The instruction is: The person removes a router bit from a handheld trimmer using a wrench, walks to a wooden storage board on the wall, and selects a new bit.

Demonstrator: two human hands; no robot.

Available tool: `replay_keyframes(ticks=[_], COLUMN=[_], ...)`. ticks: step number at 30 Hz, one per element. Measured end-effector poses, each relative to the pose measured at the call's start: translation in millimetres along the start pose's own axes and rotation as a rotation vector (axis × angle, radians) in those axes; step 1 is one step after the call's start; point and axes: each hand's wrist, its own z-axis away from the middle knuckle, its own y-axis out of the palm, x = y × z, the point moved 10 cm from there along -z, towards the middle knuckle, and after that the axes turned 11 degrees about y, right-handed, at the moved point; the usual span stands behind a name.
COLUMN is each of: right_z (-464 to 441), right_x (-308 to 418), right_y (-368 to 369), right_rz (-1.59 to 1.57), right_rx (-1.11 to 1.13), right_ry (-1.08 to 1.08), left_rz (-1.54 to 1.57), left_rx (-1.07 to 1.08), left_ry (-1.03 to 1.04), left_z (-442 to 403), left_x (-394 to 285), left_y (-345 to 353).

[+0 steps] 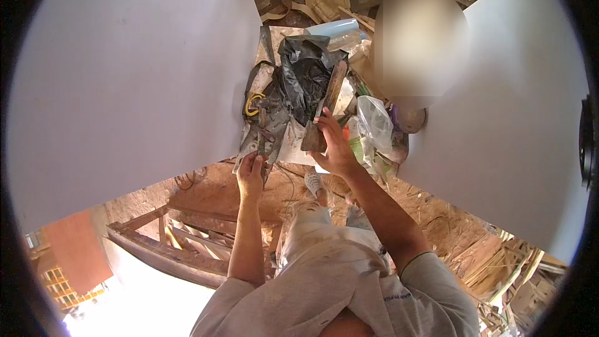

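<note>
My left hand (251, 173) is closed around the lower end of a narrow dark tool (262, 134), which points away from me. Its far end is cluttered with other things, so its exact kind is unclear. My right hand (338, 153) grips a long brown wooden piece (335, 87) near its wider, dark lower end. That piece slants up and to the right, beside a crumpled black plastic bag (302, 65). A yellow curved thing (253, 105) lies left of the narrow tool. Right of my right hand is a clear plastic bag (374, 123).
Large pale panels rise on the left (137, 75) and right (511, 106). Behind the black bag lie a light blue roll (334, 27) and wood scraps (327, 6). A wooden frame (168, 243) stands lower left. A blurred patch hides the upper right.
</note>
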Motion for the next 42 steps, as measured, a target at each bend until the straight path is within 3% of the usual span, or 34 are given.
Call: replay_keyframes(ticks=[9, 12, 19, 22, 25, 28, 31, 34, 35, 38, 42], right_z=[-26, -38, -46, -38, -12, 12, 20, 39, 45, 60, 75], right_x=[31, 22, 1, 13, 3, -45, -64, -54, -61, -29, -61], right_y=[50, 76, 101, 72, 13, 4, 0, -25, -34, -82, -107], right_rz=[0.467, 0.575, 0.639, 0.559, 0.521, 0.578, 0.472, 0.216, 0.0, 0.063, -0.382], right_rx=[-0.007, 0.088, 0.073, -0.017, -0.113, 0.001, -0.052, -0.214, -0.226, -0.41, -0.446], right_ry=[-0.19, -0.116, -0.095, -0.072, 0.21, 0.419, 0.299, 0.257, 0.317, 0.191, 0.397], left_rz=[-0.304, -0.302, -0.582, -0.646, -0.584, -0.662, -0.793, -0.869, -0.892, -0.87, -0.937], left_rx=[0.016, -0.016, 0.014, 0.007, -0.009, -0.006, -0.041, -0.056, -0.035, 0.087, 0.231], left_ry=[0.158, 0.151, 0.35, 0.404, 0.392, 0.42, 0.475, 0.595, 0.632, 0.669, 0.811], left_z=[-3, -3, 4, 9, 9, 10, 14, 17, 19, 17, 14], left_x=[-17, -11, -36, -52, -48, -51, -61, -78, -86, -91, -90], left_y=[3, -2, 1, 9, 8, 11, 19, 32, 39, 62, 101])
